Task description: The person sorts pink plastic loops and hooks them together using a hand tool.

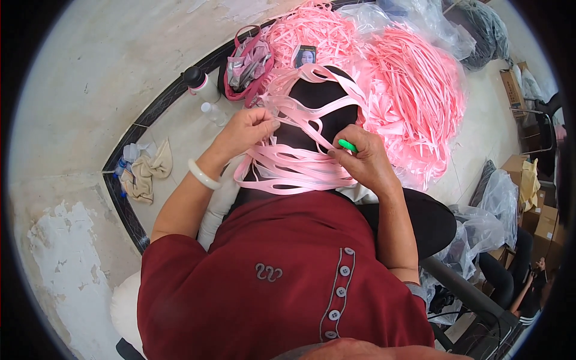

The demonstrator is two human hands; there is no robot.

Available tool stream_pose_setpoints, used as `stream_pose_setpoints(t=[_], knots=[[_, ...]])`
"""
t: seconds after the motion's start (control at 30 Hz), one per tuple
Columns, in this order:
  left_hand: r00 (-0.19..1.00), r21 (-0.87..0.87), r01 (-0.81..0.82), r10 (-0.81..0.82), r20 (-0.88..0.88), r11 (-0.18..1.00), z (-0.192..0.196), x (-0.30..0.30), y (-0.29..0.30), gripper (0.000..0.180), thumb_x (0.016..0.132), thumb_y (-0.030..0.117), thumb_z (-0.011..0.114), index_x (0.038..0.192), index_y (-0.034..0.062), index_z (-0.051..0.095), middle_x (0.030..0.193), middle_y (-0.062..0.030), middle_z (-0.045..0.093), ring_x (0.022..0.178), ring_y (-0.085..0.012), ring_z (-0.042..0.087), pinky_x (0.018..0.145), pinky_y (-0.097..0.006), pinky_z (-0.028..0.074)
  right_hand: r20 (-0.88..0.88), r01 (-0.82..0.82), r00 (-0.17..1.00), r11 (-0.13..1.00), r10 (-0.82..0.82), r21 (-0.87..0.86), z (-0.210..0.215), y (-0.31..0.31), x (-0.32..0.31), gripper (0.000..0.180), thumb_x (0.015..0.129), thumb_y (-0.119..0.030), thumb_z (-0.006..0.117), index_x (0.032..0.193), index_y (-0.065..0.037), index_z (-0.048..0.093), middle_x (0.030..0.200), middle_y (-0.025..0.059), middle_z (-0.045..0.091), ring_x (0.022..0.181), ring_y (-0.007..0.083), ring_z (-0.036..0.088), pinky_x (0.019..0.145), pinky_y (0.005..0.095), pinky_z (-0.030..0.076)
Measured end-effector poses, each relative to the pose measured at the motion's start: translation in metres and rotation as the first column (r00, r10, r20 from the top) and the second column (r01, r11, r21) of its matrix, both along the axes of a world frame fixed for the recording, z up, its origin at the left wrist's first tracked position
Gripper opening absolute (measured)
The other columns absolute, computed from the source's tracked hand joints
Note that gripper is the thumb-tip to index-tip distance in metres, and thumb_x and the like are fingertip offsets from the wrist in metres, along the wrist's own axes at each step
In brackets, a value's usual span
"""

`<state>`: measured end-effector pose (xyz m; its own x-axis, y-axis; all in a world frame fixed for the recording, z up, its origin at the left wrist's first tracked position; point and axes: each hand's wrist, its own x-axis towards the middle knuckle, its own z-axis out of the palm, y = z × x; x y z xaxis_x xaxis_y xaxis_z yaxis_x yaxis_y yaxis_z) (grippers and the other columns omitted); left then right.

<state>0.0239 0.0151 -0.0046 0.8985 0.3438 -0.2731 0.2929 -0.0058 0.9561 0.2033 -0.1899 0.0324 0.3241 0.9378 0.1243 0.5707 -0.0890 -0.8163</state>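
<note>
1. Head view: the pink strap heap fills the upper right of the frame, spilling over clear plastic sheeting.
2. Loose pink straps loop across the person's dark lap at centre frame.
3. A crumpled beige cloth lies on the floor at left.
4. A maroon bag sits upper centre, beside a bottle with a black cap.
5. The left hand, fingers pinched together, grips a strap left of centre; a pale bangle circles the wrist.
6. The right hand is curled closed around a small green tool, resting on the straps.
</note>
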Motion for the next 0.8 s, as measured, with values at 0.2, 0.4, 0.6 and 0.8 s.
stream_pose_setpoints(t=[0.2, 0.4, 0.6, 0.8], knots=[[0.941, -0.073, -0.259, 0.269, 0.206, 0.963, -0.009, 0.011, -0.011, 0.01, 0.091, 0.017, 0.057, 0.094, 0.007, 0.057, 0.076, 0.0058, 0.054, 0.061, -0.0015, 0.042, 0.054, -0.017, 0.035, 0.011, 0.002, 1.0, 1.0, -0.002, 0.002, -0.001, -0.001, 0.0, 0.013, 0.073, -0.002, 0.071, 0.079, -0.003, 0.059, 0.068, 0.0046, 0.052, 0.063, 0.0143, 0.051, 0.057, 0.0281, 0.04], [0.959, 0.096, -0.232, 0.211, 0.189, 0.968, -0.016, 0.023, -0.005, 0.021, 0.088, 0.012, 0.059, 0.107, 0.0043, 0.057, 0.084, 0.005, 0.054, 0.064, -0.0015, 0.044, 0.057, -0.017, 0.037, -0.01, -0.01, 1.0, 1.0, 0.01, 0.007, 0.0, 0.0, 0.001, 0.012, 0.075, -0.004, 0.07, 0.079, -0.003, 0.059, 0.068, 0.0046, 0.052, 0.063, 0.0145, 0.051, 0.056, 0.0284, 0.039], [0.921, 0.412, -0.211, 0.04, 0.386, 0.886, -0.011, 0.024, 0.004, 0.028, 0.081, 0.011, 0.065, 0.107, 0.0054, 0.059, 0.093, 0.0016, 0.058, 0.067, -0.0043, 0.047, 0.057, -0.018, 0.039, -0.003, 0.008, 1.0, 1.0, -0.008, -0.006, 0.0, 0.002, 0.0, 0.011, 0.077, -0.006, 0.07, 0.08, -0.003, 0.059, 0.068, 0.0046, 0.052, 0.062, 0.015, 0.05, 0.056, 0.0284, 0.039], [0.938, 0.479, -0.21, 0.038, 0.344, 0.852, 0.012, 0.029, -0.002, 0.024, 0.078, 0.014, 0.07, 0.099, 0.0048, 0.062, 0.088, 0.0002, 0.061, 0.069, -0.0062, 0.052, 0.056, -0.02, 0.04, 0.075, 0.042, 0.996, 0.999, -0.044, 0.03, 0.005, 0.003, -0.001, 0.012, 0.076, -0.011, 0.068, 0.079, -0.002, 0.06, 0.07, 0.0115, 0.056, 0.063, 0.0276, 0.056, 0.057, 0.0357, 0.043]])
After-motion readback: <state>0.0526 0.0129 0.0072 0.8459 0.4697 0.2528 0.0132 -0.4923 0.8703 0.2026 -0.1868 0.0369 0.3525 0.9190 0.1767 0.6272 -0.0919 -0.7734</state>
